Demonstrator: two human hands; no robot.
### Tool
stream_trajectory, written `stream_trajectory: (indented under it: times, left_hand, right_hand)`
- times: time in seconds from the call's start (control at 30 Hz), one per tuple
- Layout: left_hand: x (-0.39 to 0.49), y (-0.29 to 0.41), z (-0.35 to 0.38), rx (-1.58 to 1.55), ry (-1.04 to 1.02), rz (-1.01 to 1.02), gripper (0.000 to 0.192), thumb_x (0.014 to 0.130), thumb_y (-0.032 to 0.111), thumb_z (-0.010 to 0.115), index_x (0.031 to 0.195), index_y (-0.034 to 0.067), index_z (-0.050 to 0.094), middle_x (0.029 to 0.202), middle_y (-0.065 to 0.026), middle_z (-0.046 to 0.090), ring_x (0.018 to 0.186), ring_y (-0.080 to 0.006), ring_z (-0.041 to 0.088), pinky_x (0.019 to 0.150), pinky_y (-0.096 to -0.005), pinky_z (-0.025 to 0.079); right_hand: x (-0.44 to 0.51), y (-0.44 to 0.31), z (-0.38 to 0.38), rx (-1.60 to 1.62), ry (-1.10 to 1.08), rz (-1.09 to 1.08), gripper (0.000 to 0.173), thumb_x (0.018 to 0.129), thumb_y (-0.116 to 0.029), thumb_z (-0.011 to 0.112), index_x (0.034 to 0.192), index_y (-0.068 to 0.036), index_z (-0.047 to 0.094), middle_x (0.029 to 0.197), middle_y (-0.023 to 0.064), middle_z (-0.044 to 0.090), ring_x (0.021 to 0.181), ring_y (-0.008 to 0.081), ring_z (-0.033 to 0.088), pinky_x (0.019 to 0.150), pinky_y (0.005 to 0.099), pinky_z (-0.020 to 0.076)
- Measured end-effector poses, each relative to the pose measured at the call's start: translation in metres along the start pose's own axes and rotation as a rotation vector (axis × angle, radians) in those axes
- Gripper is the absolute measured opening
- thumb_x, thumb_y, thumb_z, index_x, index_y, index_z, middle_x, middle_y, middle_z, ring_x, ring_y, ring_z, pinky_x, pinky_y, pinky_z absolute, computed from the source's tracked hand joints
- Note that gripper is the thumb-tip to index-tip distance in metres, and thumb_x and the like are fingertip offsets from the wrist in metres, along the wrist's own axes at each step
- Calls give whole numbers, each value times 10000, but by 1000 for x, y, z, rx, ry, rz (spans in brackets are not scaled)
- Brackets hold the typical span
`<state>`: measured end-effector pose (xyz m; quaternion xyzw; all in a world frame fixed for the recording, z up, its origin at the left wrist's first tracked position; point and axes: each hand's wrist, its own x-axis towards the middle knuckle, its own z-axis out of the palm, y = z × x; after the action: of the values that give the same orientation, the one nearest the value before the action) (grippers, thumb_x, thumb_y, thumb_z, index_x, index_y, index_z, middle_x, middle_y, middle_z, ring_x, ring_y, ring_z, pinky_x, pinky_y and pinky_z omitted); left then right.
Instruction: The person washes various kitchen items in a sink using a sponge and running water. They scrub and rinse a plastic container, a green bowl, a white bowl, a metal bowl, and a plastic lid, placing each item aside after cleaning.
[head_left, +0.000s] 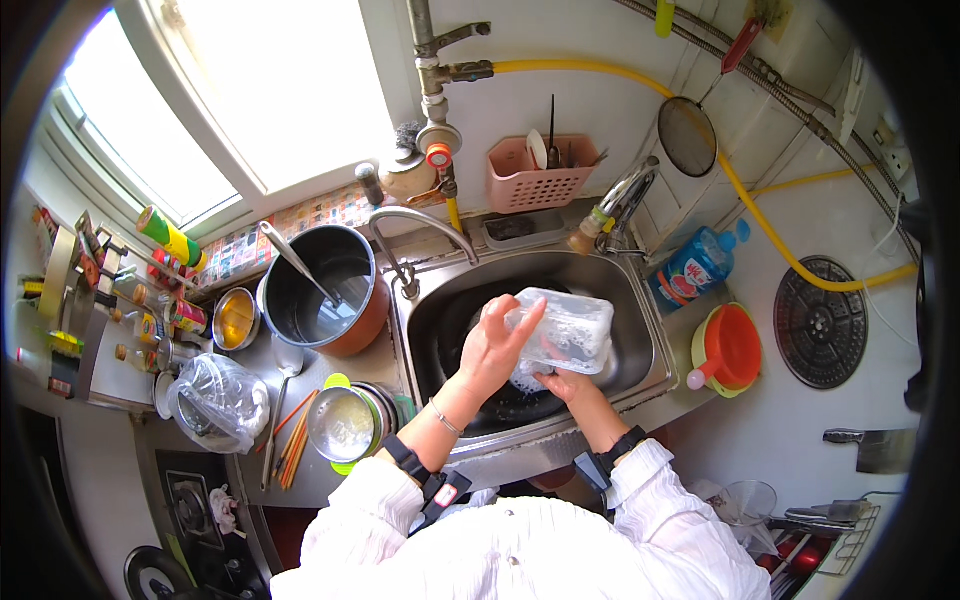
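Note:
A clear plastic food container (574, 322), wet with suds, is tilted over the stainless steel sink (660, 352). My left hand (495, 337) is at the container's left side, its fingers raised and spread; whether it grips the wall is unclear. From below, my right hand (566, 381) holds the container's lower edge, with part of the fingers seen through the plastic. White foam shows between my hands, under the container. Beneath them, a dark round pan (502, 412) lies in the sink with soapy bubbles in it. The curved spout of a thin tap (427, 214) reaches over the sink's back left.
Left of the sink stand a large pot (360, 315) with a ladle, stacked bowls (341, 424), chopsticks (295, 446) and a plastic bag (217, 401). On the right are a blue detergent bottle (694, 270) and a red dipper (739, 349). A chrome faucet (626, 195) rises behind.

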<state>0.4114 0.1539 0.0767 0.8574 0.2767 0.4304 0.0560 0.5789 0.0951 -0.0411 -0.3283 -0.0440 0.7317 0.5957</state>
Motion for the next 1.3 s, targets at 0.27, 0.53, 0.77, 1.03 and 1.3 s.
stream_trajectory:
  times: [0.27,0.53,0.77,1.03,1.3]
  left_hand:
    - [-8,10,-12,-278,143,-545,788,718,-110,502,1444,96,272,1179,-220,369,1072,-382,470,911,-359,434]
    - [-49,-6,-6,-831,-150,-1123,746,782,-54,421,1466,88,157,1230,-235,331,1158,-370,400,857,-369,546]
    - [-57,6,-42,-814,-93,-1107,730,817,72,513,1455,40,160,1243,-231,289,1144,-346,429,747,-369,583]
    - [-72,12,-119,-1549,-148,-1373,481,889,97,473,1348,107,331,1180,-76,495,970,-239,572,840,-374,524]
    - [-150,-10,-261,-1356,165,-1241,666,924,125,484,1494,169,143,1138,-122,509,980,-229,592,816,-410,534]
  right_hand:
    - [16,-3,-26,316,71,40,284,889,47,524,1105,-138,530,1021,118,574,907,223,595,688,282,556]
    - [22,3,-20,-159,159,-49,129,926,-302,592,923,-177,557,889,9,572,707,110,550,532,219,420]
    - [12,-6,24,-246,308,-182,397,858,-579,566,862,-187,500,666,-39,441,453,102,388,367,246,251]
    - [26,3,4,-400,490,-386,375,927,-437,515,684,-170,412,504,-29,342,351,112,347,306,278,273]
    - [10,4,-3,-162,457,-132,212,875,-332,646,974,-184,532,831,-1,540,687,183,560,529,319,476]
